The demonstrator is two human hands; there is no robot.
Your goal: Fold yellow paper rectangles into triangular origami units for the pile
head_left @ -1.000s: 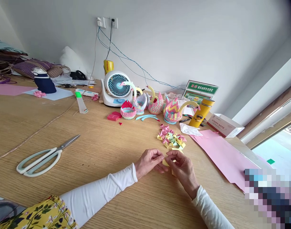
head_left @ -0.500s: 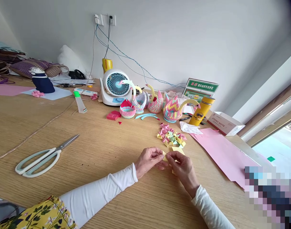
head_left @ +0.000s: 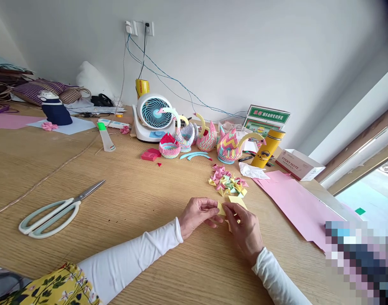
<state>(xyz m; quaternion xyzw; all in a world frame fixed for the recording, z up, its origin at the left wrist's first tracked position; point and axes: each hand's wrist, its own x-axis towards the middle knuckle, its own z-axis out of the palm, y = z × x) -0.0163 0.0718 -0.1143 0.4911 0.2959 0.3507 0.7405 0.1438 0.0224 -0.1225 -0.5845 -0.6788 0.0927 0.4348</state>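
My left hand [head_left: 198,215] and my right hand [head_left: 243,228] meet over the wooden table [head_left: 143,199], both pinching a small yellow paper piece [head_left: 222,208] between their fingertips. More yellow paper [head_left: 236,201] lies just beyond my right hand. A pile of folded pink, yellow and green paper pieces [head_left: 228,181] sits a little farther back. Both arms wear white sleeves.
Scissors [head_left: 51,210] lie at the left. Several paper swans [head_left: 209,140] stand before a small fan [head_left: 152,116]. A yellow bottle [head_left: 266,149], a sticky-note box [head_left: 298,165] and pink sheets [head_left: 295,203] are at the right. A blue bottle [head_left: 52,111] stands far left.
My right hand has turned and closed lower over the yellow paper piece, and the piece shows more between the fingertips. The view has shifted slightly.
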